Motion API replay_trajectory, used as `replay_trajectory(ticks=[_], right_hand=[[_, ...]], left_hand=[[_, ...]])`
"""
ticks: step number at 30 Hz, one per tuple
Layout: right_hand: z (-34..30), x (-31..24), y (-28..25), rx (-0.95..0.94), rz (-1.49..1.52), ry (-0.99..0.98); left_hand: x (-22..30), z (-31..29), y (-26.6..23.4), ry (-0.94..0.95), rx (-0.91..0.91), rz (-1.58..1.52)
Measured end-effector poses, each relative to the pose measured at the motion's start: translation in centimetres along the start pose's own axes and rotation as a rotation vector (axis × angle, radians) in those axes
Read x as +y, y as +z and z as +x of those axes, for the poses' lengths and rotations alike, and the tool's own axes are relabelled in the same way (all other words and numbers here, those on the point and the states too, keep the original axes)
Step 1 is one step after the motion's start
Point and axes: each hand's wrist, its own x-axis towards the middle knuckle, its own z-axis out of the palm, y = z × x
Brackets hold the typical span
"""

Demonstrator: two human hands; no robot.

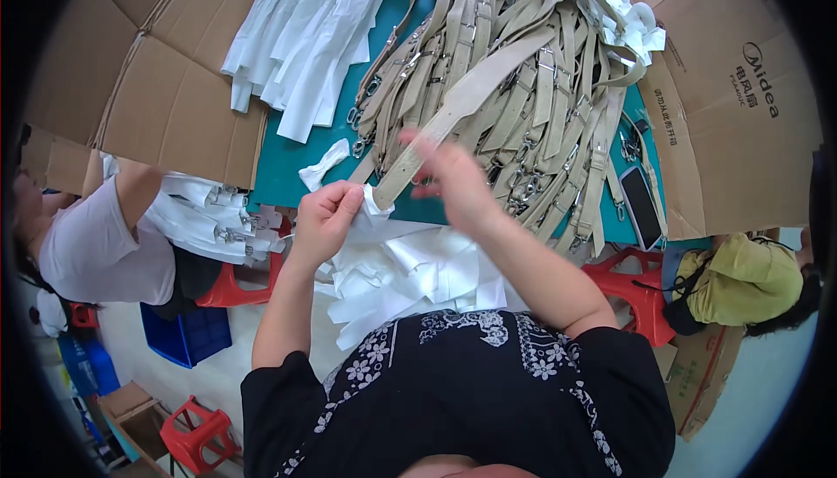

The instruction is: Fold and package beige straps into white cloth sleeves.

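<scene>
A beige strap (453, 99) with a wide middle section runs toward me from the pile, and white tissue-like wrapping (376, 206) is bunched around its near end. My left hand (327, 221) is closed at that end, thumb pressed down on the wrapped part. Beside the strap, my right hand (458, 183) is smeared by motion, its fingers near the strap's edge; I cannot make out whether they touch it. A heap of beige straps (523, 86) with metal buckles and clasps covers much of the green table (283, 160).
White paper strips (305, 33) hang over the table's far left, and more white sheets (410, 273) lie close to my body. A phone (641, 206) rests at the right. Cardboard boxes (741, 103) flank the table. People sit left and right on red stools (632, 291).
</scene>
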Motion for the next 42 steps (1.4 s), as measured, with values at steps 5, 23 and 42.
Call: replay_trajectory(ticks=[5,23,42], right_hand=[[-1.3,-2.9,1.2,-0.024,-0.201,-0.325],[-3.5,-3.0,-1.0,-0.234,-0.481,-0.719],[-1.3,-6.0,-2.3,-0.095,0.098,-0.619]], left_hand=[[0.3,-0.8,0.4,0.037,0.037,-0.069],[-1.1,-0.8,2.1,0.045,0.109,-0.276],[-1.1,-1.2,1.3,0.046,0.054,-0.149]])
